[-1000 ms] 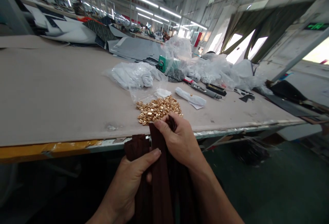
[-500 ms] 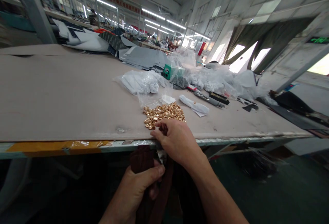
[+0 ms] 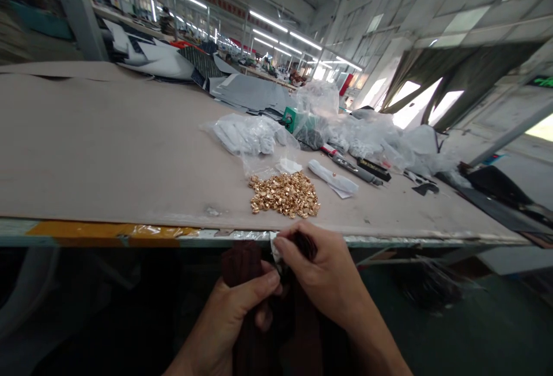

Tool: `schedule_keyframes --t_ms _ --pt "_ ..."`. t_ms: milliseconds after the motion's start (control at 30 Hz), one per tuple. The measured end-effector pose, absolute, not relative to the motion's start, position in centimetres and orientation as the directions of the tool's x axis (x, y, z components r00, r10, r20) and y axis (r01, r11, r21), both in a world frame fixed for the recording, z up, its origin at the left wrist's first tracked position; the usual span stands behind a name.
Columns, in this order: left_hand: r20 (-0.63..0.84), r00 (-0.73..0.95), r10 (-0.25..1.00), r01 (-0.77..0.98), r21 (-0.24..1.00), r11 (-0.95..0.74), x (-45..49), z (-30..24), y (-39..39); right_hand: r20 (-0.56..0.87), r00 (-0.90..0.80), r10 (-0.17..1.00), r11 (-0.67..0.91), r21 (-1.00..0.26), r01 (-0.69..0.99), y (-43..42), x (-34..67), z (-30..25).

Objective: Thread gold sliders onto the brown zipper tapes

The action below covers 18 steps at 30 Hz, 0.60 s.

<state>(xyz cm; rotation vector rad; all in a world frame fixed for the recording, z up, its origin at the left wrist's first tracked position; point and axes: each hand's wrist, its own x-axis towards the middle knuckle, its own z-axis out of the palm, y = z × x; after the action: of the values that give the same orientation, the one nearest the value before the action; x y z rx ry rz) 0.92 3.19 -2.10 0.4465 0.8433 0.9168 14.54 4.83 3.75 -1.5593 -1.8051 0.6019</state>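
My left hand (image 3: 242,301) is closed round a bundle of dark brown fabric tape (image 3: 242,264), its thumb pressed across the front. Just to the right, my right hand (image 3: 317,266) is curled shut, with more dark brown tape between thumb and fingers. A small whitish piece (image 3: 275,249) shows between the two hands; its kind is unclear. Both hands are low, in front of the table edge. Behind them on the tabletop lies a pile of small gold metal pieces (image 3: 285,194), untouched. The lower tape hangs into shadow.
Clear plastic bags (image 3: 250,134) lie behind the pile on the table (image 3: 108,151). A folded white strip (image 3: 332,179), a grey pen-shaped tool (image 3: 356,170) and a green box (image 3: 290,118) are to the right and back. Grey sheets (image 3: 254,92) lie farther off.
My right hand has drawn back from the gold pile towards me and slightly right, over the table edge. My left hand keeps its hold. The view has shifted a little.
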Motion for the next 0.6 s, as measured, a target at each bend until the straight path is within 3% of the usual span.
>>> schedule_keyframes --t_ms 100,267,500,600 --pt "-0.444 0.365 0.818 -0.509 0.641 0.574 1.2 -2.2 2.9 0.109 -0.01 0.994 0.099 -0.851 0.515 2.2 14.7 2.3" --pt "-0.417 0.36 0.835 -0.54 0.636 0.551 1.7 -2.4 2.8 0.2 0.025 0.98 0.161 -0.851 0.499 0.7 15.2 0.1" --pt "-0.422 0.329 0.845 -0.575 0.62 0.534 1.9 -3.3 2.9 0.491 -0.139 0.86 0.484 -0.7 0.526 1.0 15.8 -1.2" --pt "-0.419 0.311 0.853 -0.592 0.617 0.518 1.9 -3.4 3.0 0.566 -0.12 0.815 0.531 -0.649 0.545 1.3 15.5 -1.8"
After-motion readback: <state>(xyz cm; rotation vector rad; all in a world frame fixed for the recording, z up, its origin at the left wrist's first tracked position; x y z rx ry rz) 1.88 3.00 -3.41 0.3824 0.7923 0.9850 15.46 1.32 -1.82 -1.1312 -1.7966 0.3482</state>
